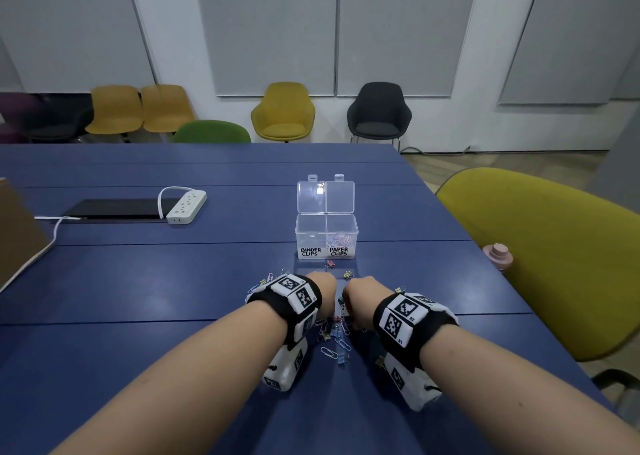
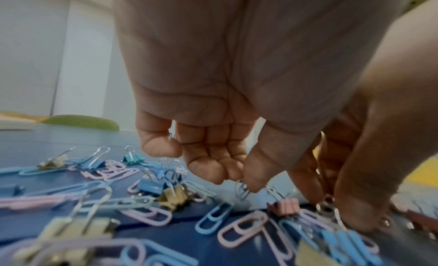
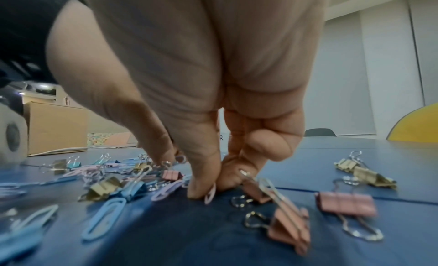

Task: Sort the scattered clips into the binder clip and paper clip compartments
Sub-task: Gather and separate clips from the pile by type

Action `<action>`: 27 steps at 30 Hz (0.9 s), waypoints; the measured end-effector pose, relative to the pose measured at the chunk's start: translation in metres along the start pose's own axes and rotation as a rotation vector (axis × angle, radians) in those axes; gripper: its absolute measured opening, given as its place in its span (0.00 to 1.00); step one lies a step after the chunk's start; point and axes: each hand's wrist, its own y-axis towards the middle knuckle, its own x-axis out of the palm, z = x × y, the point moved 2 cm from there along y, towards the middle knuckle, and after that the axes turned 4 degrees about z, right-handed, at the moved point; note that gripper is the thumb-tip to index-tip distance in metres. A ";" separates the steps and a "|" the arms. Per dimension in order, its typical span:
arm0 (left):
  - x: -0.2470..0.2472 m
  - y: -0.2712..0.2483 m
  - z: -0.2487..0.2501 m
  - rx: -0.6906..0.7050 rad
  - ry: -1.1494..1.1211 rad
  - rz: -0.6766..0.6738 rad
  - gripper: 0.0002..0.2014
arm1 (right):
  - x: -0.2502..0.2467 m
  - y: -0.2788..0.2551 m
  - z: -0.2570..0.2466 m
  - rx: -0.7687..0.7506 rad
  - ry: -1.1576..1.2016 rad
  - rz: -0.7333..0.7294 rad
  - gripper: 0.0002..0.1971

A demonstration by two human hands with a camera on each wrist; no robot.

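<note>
Overhead, my left hand [image 1: 322, 292] and right hand [image 1: 362, 299] hide many scattered clips [image 1: 334, 337]. Closer, the right pinches a pink paper clip [image 3: 210, 192]; the left, I cannot tell.

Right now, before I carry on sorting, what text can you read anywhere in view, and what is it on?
"BINDER CLIPS": handwritten label on the left compartment.
"PAPER CLIPS": handwritten label on the right compartment.
Right wristband: tiny print beside the square codes, too small to read surely.
Power strip: no readable marking.
</note>
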 end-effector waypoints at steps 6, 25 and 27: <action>0.004 -0.009 -0.044 -0.063 -0.911 0.142 0.09 | 0.005 0.000 0.003 0.060 0.090 0.109 0.13; 0.031 -0.022 -0.056 -0.203 -1.821 -0.042 0.12 | 0.001 -0.002 0.030 -0.024 0.608 0.126 0.09; 0.033 -0.020 -0.057 -0.183 -1.491 0.046 0.13 | 0.003 -0.006 0.038 0.057 1.178 0.116 0.11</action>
